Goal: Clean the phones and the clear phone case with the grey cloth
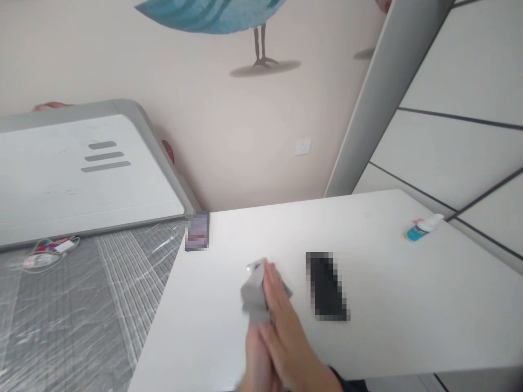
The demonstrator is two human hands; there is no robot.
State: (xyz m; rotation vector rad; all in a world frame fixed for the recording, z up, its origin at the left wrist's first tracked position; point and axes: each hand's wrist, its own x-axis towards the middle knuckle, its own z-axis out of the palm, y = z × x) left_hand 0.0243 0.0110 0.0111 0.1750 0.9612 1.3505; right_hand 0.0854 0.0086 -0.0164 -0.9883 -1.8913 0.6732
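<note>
A crumpled grey cloth (254, 291) is pressed between my two hands over the white table (368, 228). My left hand (257, 351) is mostly covered by the cloth and holds it from the left. Laid against it from the right, my right hand (286, 326) has its fingers together and pointing away from me, pressing on the cloth. A small shiny bit shows at the cloth's upper edge; I cannot make out what it is. To the right of my hands lies a blurred-out black flat object (327, 286), probably a phone.
At the table's far left corner lies another pixelated phone-like object (197, 231). A small white and blue bottle (423, 227) lies or leans at the right. Left of the table is a plastic-wrapped mattress (81, 305) with a white headboard (81, 179) and a coiled cable (51, 255).
</note>
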